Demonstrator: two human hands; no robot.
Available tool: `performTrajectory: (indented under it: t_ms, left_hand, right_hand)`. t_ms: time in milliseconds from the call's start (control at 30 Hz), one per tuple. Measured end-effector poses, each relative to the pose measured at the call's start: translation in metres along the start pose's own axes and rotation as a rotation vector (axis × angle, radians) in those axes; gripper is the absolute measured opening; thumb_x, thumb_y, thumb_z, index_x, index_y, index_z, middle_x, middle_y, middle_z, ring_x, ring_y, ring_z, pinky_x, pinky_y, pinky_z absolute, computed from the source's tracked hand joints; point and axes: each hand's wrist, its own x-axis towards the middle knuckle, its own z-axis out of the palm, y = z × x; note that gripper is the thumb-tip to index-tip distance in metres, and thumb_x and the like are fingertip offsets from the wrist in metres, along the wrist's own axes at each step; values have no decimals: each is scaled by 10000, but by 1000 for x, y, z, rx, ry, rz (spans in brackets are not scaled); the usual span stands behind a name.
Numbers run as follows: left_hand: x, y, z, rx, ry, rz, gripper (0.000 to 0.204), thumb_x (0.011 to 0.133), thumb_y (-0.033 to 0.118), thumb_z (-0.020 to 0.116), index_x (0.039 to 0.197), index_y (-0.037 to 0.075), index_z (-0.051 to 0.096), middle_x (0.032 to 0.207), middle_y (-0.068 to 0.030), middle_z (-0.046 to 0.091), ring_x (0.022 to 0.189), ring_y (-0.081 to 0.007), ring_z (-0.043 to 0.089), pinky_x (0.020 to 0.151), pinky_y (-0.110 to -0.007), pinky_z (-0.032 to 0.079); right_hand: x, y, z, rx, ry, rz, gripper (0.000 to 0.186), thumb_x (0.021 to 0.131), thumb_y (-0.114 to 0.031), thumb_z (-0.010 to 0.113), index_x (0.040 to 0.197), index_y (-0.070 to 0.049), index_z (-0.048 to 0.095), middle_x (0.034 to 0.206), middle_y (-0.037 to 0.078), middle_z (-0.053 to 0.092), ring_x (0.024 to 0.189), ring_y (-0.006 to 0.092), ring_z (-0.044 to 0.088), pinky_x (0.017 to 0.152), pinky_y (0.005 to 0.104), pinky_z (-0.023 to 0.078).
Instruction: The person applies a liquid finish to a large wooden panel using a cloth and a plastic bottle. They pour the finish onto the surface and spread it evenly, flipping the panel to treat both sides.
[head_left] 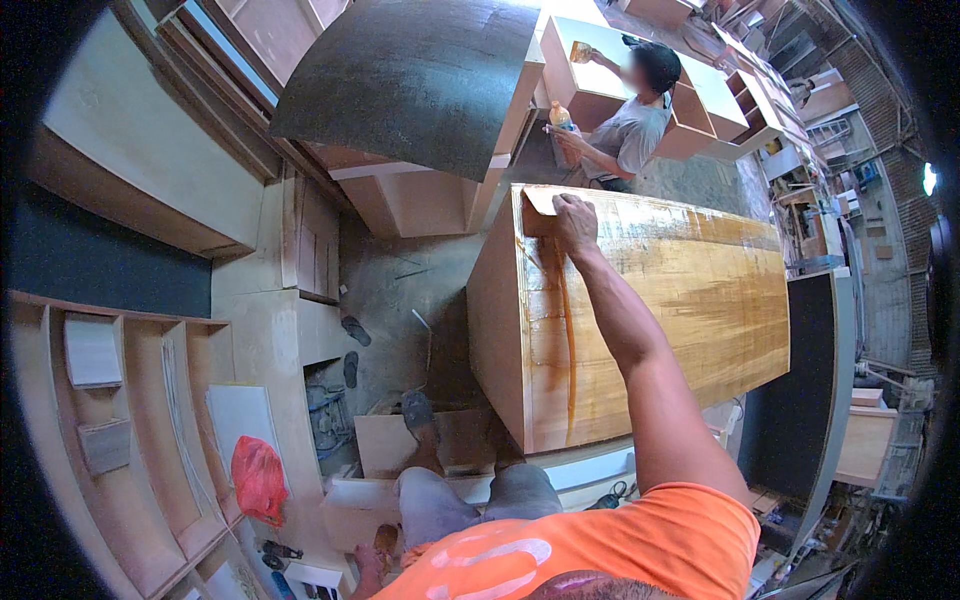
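Observation:
My right hand (pixel 575 225) is closed on a thin, flat tan spreader (pixel 541 201) at the far left corner of a wooden cabinet panel (pixel 680 290). The spreader's edge rests on the panel. Wet amber glue coats much of the surface, and a thick brown line of glue (pixel 569 350) runs along the left side from the spreader toward me. Low by my knee, my left hand (pixel 368 568) is closed around a small brownish thing (pixel 385 540), whose kind I cannot make out.
Across the panel, a co-worker (pixel 640 125) holds a bottle of amber liquid (pixel 560 115) and a flat spreader (pixel 580 52) over another cabinet. A curved dark sheet (pixel 420 85) overhangs at far left. A red plastic bag (pixel 258 480) and shelving (pixel 140 440) stand left.

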Motion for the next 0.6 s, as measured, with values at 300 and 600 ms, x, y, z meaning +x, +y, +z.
performTrajectory:
  t_ms: [300,600]
  left_hand:
    - [-14,-2,26,-71,-86,-57,325,941,288,468,1124,53,597,1014,-157,613,877,-349,588,748,-433,485]
    - [0,41,26,-100,-155,28,318,931,327,486,1117,95,598,966,-111,602,808,-318,578,677,-418,493]
  right_hand:
    - [-18,-9,3,74,4,9,182,830,-79,540,984,-88,637,1066,81,680,1043,246,636,865,402,463]
    - [13,16,14,-9,-44,-4,114,810,-97,543,855,-105,647,938,91,682,940,257,662,786,420,481]
